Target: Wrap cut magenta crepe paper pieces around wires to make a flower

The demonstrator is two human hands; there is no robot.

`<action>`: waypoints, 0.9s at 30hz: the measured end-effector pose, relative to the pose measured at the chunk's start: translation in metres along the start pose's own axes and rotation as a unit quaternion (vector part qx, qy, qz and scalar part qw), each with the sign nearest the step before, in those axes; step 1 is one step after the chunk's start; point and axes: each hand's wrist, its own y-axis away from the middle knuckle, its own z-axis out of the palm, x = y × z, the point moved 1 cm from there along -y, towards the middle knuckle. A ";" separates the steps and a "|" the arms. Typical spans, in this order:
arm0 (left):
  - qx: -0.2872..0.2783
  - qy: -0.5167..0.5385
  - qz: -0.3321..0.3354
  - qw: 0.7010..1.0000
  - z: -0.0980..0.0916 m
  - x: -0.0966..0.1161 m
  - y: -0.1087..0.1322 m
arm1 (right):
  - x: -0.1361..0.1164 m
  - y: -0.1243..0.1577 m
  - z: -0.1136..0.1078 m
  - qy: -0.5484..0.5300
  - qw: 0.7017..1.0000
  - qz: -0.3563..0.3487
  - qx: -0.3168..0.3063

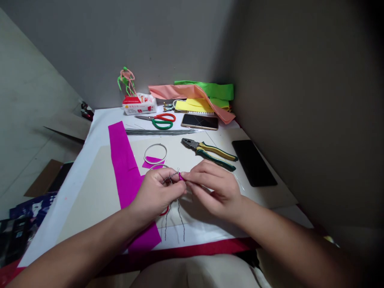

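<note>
1. Two bare hands meet just above the table. Our left hand (157,193) has its thumb and curled fingers closed on a twisted grey metal wire (172,176), and our right hand (213,188) pinches a small scrap of magenta crepe paper (181,176) at that wire, thumb and fingertips almost meeting.
2. Two wavy wire ends (181,220) hang below our hands, beside a thin red loop (164,212).
3. Left of our hands, a long magenta crepe-paper strip (126,172) lies on a pale beige card sheet (93,192).
4. Just beyond sit a round silver wire hoop (155,154) and a small magenta paper piece (153,162).
5. Farther on we see steel pliers with yellow-and-green handles (207,152), a black rectangular slab (254,163), a bundle of thin grey wires (159,132), red-and-green-handled scissors (159,121) and a black smartphone (199,122).
6. Farthest, a pink-and-green wire figure (127,82) stands on a white tissue pack (139,105), beside folded salmon, green and yellow crepe paper (192,94).
</note>
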 end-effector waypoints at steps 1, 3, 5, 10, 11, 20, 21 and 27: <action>0.004 -0.002 0.006 1.000 0.000 -0.001 0.000 | 0.001 0.000 0.000 0.008 1.000 -0.014 0.000; 0.014 -0.004 0.017 1.000 0.000 -0.002 0.001 | 0.003 0.001 0.000 0.017 0.999 -0.038 0.000; 0.023 0.001 0.027 0.999 0.000 -0.002 0.002 | 0.003 0.001 0.000 0.021 0.998 -0.051 -0.008; 0.005 0.017 0.054 0.998 -0.002 -0.001 0.003 | -0.002 0.003 0.003 -0.023 1.000 -0.001 -0.005; -0.003 0.018 0.063 0.998 -0.002 0.000 0.003 | -0.003 0.003 0.003 -0.050 0.998 0.039 0.008; 0.001 0.004 0.068 0.998 -0.001 0.002 0.001 | -0.001 -0.001 0.005 -0.258 0.910 0.319 0.053; 0.001 0.004 0.068 0.998 -0.001 0.002 0.001 | -0.001 -0.001 0.005 -0.274 0.901 0.331 0.057; -0.006 0.005 0.043 0.999 -0.001 0.003 0.003 | 0.001 0.000 0.009 -0.394 0.818 0.414 0.059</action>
